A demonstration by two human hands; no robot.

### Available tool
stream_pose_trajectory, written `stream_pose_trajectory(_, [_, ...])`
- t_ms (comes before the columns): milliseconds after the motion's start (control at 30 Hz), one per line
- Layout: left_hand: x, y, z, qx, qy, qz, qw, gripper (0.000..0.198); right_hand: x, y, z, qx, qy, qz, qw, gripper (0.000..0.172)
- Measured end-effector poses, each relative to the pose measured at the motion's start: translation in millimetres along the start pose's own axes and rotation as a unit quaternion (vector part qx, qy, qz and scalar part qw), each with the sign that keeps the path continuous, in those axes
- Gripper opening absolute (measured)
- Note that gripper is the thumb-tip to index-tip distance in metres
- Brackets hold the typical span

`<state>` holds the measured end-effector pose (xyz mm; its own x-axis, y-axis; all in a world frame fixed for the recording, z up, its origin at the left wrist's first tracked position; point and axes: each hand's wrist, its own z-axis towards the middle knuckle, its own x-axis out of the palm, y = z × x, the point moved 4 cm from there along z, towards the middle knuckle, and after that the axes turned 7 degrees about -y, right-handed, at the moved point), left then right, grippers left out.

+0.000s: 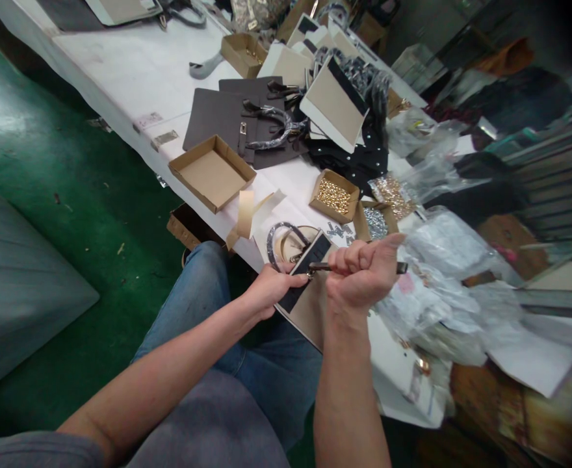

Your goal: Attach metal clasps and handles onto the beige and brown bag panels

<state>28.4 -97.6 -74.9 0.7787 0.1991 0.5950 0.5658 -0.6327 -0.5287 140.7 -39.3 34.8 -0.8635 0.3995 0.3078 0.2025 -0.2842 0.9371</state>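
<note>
A beige panel (310,311) with a dark strip (293,291) along its edge lies at the table's front edge, above my lap. My right hand (361,270) is wrapped round a dark, rod-like tool (402,268), whose tip meets a small metal piece (311,275) on the strip. My left hand (270,289) presses on the panel's edge, index finger stretched toward that metal piece; its other fingers are partly hidden. A wrapped curved handle (272,244) is beside the strip, above my left hand.
An open cardboard tray (212,172) lies left, with a box of gold-coloured pieces (333,197) and silver pieces (375,223) further right. Dark bag panels (212,117) are stacked behind. Plastic bags (442,292) crowd the right side.
</note>
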Motion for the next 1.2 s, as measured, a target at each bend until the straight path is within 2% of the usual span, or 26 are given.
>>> stream_pose_trajectory(233, [-3.0,3,-3,0.034,-0.027,0.027,0.999,0.027,3,-7,-4,0.010,-0.004,-0.017,1.000,0.076])
stream_pose_trajectory(367, [0.0,-1,-4,0.024,-0.026,0.012,0.999,0.026,2,-4,-4,-0.004,-0.002,-0.006,1.000,0.075])
stream_pose_trajectory(467, [4.5,-6,-2,0.000,-0.026,0.004,1.000,0.025,-9,0,3,0.011,0.002,0.026,1.000,0.076])
stream_pose_trajectory(600, [9.3,-8,-2,-0.018,-0.020,0.006,1.000,0.023,-32,2,12,-0.001,-0.053,0.053,0.997,0.078])
stream_pose_trajectory(667, [10.3,-7,-3,-0.018,-0.018,0.003,1.000,0.022,-37,-1,13,0.006,-0.058,0.050,0.997,0.078])
stream_pose_trajectory(833, [10.4,-6,-2,-0.007,-0.028,-0.003,1.000,0.022,-27,-5,13,0.020,-0.044,0.025,0.999,0.077])
stream_pose_trajectory(1033, [7.9,-8,0,0.007,-0.021,0.009,1.000,0.022,-8,0,8,0.001,-0.038,-0.026,0.999,0.076])
stream_pose_trajectory(1200, [4.9,-9,1,0.014,-0.014,0.029,0.999,0.022,5,-8,11,-0.008,-0.029,-0.072,0.997,0.073])
